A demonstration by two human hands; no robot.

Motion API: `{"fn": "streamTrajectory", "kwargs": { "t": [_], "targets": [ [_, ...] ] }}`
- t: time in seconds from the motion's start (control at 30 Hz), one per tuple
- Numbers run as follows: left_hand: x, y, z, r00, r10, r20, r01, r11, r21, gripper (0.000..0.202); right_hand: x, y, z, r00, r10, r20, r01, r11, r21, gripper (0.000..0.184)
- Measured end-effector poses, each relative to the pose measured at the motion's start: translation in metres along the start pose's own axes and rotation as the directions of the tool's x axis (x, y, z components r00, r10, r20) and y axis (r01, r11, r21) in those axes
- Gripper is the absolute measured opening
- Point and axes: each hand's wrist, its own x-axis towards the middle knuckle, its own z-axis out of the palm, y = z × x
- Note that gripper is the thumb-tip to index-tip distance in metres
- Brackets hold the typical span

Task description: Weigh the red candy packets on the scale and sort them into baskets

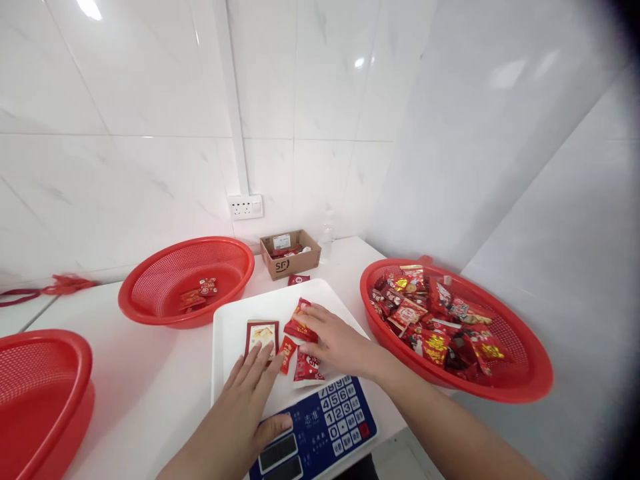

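Note:
My left hand is open, its fingers spread over the lower edge of a flat brown-bordered packet on the white scale pan. Its thumb reaches across the scale's blue panel. My right hand lies palm down at the pan's right side, fingers apart, touching a shiny red snack packet that its fingertips partly cover. Between the hands is a small narrow red packet. Just below my right hand sits another red packet with white print. The undersides of both hands are hidden.
A red basket heaped with snack packets stands at the right. Another red basket, at the back left, holds a few packets; a third basket is cut off at the left. A cardboard box and a clear bottle stand near the wall.

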Motion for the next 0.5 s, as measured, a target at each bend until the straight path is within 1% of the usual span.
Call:
{"fn": "streamTrajectory", "kwargs": {
  "t": [0.07, 0.17, 0.27, 0.33, 0.43, 0.5],
  "targets": [
    [0.003, 0.0, -0.003, 0.997, -0.063, 0.042, 0.063, 0.998, 0.001, 0.065, -0.009, -0.001, 0.002, 0.998, -0.009, 0.058, 0.009, 1.0, 0.0, 0.054],
    [0.01, 0.005, -0.008, 0.991, -0.084, 0.103, 0.086, 0.996, -0.02, 0.066, -0.016, -0.004, 0.007, 0.998, 0.028, 0.061, -0.027, 0.999, -0.024, 0.054],
    [0.016, 0.013, -0.012, 0.988, -0.062, 0.14, 0.068, 0.997, -0.035, 0.065, -0.012, -0.003, 0.013, 0.994, 0.112, 0.0, -0.112, 0.987, -0.113, 0.048],
    [0.017, 0.018, -0.013, 0.986, -0.069, 0.154, 0.073, 0.997, -0.026, 0.066, -0.006, 0.0, 0.017, 0.989, 0.132, -0.066, -0.142, 0.977, -0.161, 0.044],
    [0.017, 0.02, -0.015, 0.981, -0.09, 0.172, 0.095, 0.995, -0.021, 0.066, -0.001, 0.005, 0.02, 0.986, 0.115, -0.119, -0.134, 0.977, -0.164, 0.042],
    [0.015, 0.019, -0.017, 0.979, -0.096, 0.181, 0.103, 0.994, -0.026, 0.065, -0.002, 0.008, 0.02, 0.983, 0.125, -0.132, -0.142, 0.981, -0.13, 0.045]
  ]
}}
